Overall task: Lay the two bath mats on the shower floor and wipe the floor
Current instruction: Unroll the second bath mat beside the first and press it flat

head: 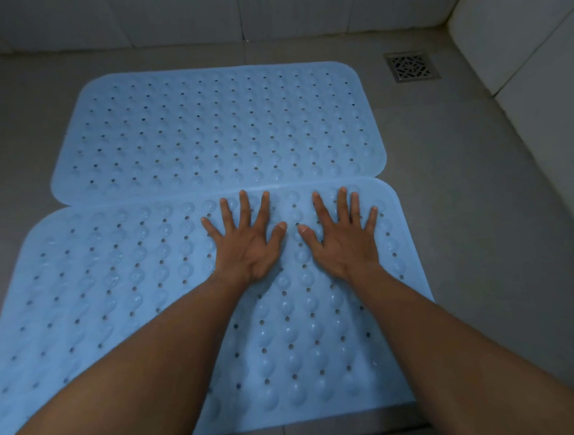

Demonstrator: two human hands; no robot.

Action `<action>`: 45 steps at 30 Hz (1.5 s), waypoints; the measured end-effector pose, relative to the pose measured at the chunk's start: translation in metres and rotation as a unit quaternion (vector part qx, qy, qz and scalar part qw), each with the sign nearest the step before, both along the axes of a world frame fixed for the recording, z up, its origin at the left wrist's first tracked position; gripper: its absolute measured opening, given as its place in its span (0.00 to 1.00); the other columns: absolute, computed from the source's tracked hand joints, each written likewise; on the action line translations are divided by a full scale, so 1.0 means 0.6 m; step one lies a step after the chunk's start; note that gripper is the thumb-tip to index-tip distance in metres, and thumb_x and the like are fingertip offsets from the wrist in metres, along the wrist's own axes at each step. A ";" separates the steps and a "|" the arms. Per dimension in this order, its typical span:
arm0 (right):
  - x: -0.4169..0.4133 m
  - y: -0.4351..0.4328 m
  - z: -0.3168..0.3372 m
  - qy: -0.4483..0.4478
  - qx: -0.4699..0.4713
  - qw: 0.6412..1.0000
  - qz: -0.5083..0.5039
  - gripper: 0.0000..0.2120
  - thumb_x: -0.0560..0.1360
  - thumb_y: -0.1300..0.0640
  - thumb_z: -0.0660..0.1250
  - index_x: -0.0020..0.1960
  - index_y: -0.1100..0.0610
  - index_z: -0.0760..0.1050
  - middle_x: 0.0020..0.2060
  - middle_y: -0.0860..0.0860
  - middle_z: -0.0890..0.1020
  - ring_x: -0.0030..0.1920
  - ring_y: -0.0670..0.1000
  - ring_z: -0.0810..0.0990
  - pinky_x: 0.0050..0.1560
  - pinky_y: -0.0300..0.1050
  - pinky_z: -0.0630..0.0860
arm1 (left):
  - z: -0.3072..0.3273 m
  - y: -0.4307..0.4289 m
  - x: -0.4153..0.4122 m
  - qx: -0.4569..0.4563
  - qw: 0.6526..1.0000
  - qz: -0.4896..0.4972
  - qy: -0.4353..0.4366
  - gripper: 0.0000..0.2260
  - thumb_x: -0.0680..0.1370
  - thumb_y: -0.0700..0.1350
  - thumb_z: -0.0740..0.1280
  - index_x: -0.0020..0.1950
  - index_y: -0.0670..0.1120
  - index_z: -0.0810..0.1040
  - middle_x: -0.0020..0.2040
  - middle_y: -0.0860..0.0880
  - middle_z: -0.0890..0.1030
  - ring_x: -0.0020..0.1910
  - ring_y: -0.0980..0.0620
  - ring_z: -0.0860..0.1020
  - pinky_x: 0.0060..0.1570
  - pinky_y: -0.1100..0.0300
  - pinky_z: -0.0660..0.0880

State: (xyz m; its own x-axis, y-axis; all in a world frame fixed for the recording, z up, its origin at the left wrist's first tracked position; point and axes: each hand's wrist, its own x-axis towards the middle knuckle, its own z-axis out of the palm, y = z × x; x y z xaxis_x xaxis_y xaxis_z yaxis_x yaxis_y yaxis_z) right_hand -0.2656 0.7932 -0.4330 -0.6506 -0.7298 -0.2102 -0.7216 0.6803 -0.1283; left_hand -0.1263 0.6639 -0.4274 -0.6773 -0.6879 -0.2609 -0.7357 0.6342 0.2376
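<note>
- Two pale blue bath mats lie flat on the grey tiled shower floor (473,178), each a rounded-corner rectangle of soft, rubbery-looking material.
- The far mat (217,128) lies squarely across the floor near the back wall (174,16); the near mat (119,288) lies just in front of it, turned slightly, its far edge touching or slightly lapping the far mat's near edge.
- Both mats carry rows of raised round bumps alternating with small punched holes, through which the darker floor shows.
- The left hand (247,244) rests palm down on the near mat close to its far edge, fingers spread wide and flat; its grip is released, holding nothing.
- The right hand (345,241) lies just beside it in the same pose, thumbs nearly meeting, its grip likewise released.
- Both bare forearms reach in from the bottom of the view across the near mat.
- A square metal drain grate (410,66) with a lattice pattern sits in the floor at the far right corner, apart from the mats.
- Smooth pale wall tiles rise at the back and along the right side.
</note>
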 end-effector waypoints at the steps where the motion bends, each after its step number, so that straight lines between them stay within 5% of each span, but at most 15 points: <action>1: 0.001 -0.002 0.004 -0.006 0.009 1.000 -0.003 0.35 0.78 0.29 0.39 0.80 0.41 0.34 0.80 0.56 0.36 0.79 0.58 0.33 0.73 0.70 0.33 | 0.004 -0.005 0.012 0.013 1.000 -0.008 0.017 0.31 0.79 0.68 0.42 0.79 0.60 0.35 0.81 0.49 0.35 0.78 0.43 0.33 0.72 0.33 0.33; 4: 0.029 -0.012 0.019 -0.001 0.015 1.000 -0.013 0.33 0.81 0.34 0.41 0.80 0.45 0.34 0.80 0.57 0.36 0.79 0.59 0.34 0.73 0.71 0.36 | 0.012 -0.017 0.080 0.009 0.998 -0.017 0.064 0.33 0.79 0.68 0.43 0.80 0.57 0.38 0.81 0.47 0.38 0.79 0.45 0.36 0.74 0.37 0.35; 10: 0.206 -0.057 0.043 -0.036 -0.022 0.998 0.055 0.32 0.82 0.37 0.43 0.80 0.47 0.36 0.80 0.56 0.38 0.79 0.57 0.35 0.74 0.69 0.35 | 0.014 -0.041 0.281 -0.042 0.999 0.020 0.011 0.32 0.80 0.66 0.40 0.81 0.56 0.43 0.82 0.47 0.41 0.79 0.45 0.37 0.74 0.35 0.36; 18: 0.428 -0.082 0.023 -0.071 -0.010 0.990 0.119 0.32 0.82 0.37 0.41 0.80 0.50 0.35 0.79 0.52 0.34 0.78 0.55 0.30 0.73 0.68 0.31 | 0.005 -0.050 0.451 -0.041 0.995 0.084 -0.047 0.30 0.79 0.69 0.38 0.79 0.63 0.37 0.80 0.49 0.35 0.78 0.41 0.32 0.70 0.29 0.34; 30: 0.454 -0.080 -0.004 -0.021 -0.032 0.996 0.086 0.33 0.81 0.40 0.47 0.82 0.51 0.46 0.81 0.53 0.46 0.80 0.54 0.40 0.77 0.65 0.43 | -0.007 -0.047 0.456 -0.071 0.992 0.100 -0.021 0.29 0.80 0.68 0.47 0.80 0.64 0.46 0.82 0.50 0.43 0.80 0.41 0.38 0.71 0.28 0.42; 36: 0.451 -0.079 0.001 -0.016 -0.024 0.994 0.102 0.29 0.82 0.39 0.49 0.80 0.40 0.47 0.81 0.55 0.49 0.80 0.57 0.45 0.76 0.68 0.45 | -0.004 -0.048 0.454 -0.070 0.991 0.107 -0.030 0.30 0.79 0.68 0.47 0.80 0.65 0.45 0.82 0.51 0.43 0.80 0.42 0.40 0.71 0.28 0.43; 45: 0.444 -0.074 0.011 -0.051 -0.030 0.991 0.120 0.28 0.82 0.40 0.44 0.80 0.39 0.39 0.80 0.55 0.38 0.79 0.56 0.34 0.75 0.66 0.36 | -0.002 -0.044 0.454 -0.066 0.993 0.099 -0.026 0.29 0.79 0.69 0.45 0.79 0.65 0.42 0.82 0.51 0.40 0.79 0.43 0.37 0.71 0.29 0.40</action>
State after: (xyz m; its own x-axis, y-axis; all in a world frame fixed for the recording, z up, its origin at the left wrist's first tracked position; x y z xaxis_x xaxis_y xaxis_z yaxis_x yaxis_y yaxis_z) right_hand 0.0009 0.7490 -0.4266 -0.4346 -0.8740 -0.2172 -0.8426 0.4798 -0.2446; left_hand 0.1462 0.6377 -0.4287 -0.5131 -0.8369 -0.1905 -0.8583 0.4989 0.1198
